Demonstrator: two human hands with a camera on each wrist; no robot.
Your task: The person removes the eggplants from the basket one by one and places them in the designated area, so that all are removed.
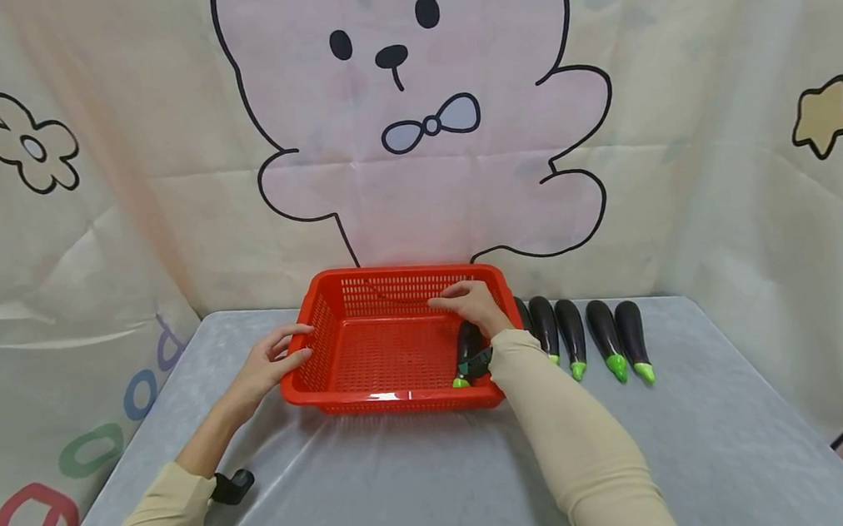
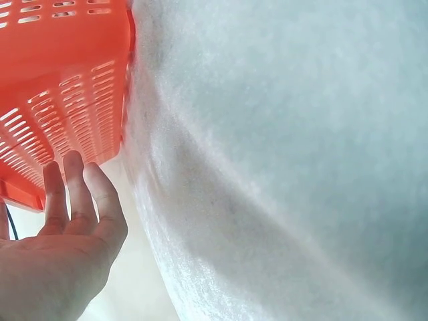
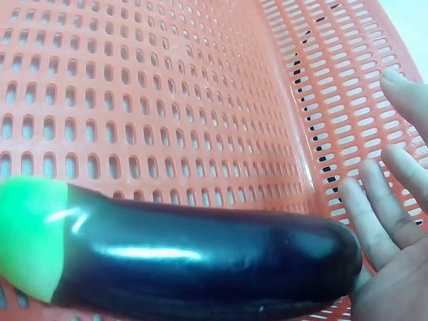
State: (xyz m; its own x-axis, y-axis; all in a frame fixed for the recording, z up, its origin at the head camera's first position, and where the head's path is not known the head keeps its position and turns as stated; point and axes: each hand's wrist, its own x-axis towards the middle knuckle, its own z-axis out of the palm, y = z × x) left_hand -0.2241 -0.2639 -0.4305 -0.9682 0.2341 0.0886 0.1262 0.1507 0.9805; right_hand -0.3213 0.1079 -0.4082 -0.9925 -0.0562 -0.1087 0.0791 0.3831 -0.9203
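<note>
A red slotted plastic basket [image 1: 403, 396] stands on the table, with one dark purple, green-capped eggplant [image 1: 468, 344] lying in its right end. My left hand [image 1: 274, 363] is at the basket's left rim. In the left wrist view its fingers [image 2: 81, 194] are extended beside the slotted wall. Over the right part of the basket is my right hand [image 1: 473, 304], holding nothing. The right wrist view shows its spread fingers [image 3: 374, 214] just past the rounded end of the eggplant [image 3: 214, 261], whose green cap points the other way.
Several more eggplants [image 1: 604, 339] lie in a row on the grey-covered table [image 1: 425, 480], right of the basket; the nearest one is partly hidden by the rim. A curtain [image 1: 416, 205] with a printed bear hangs directly behind the table.
</note>
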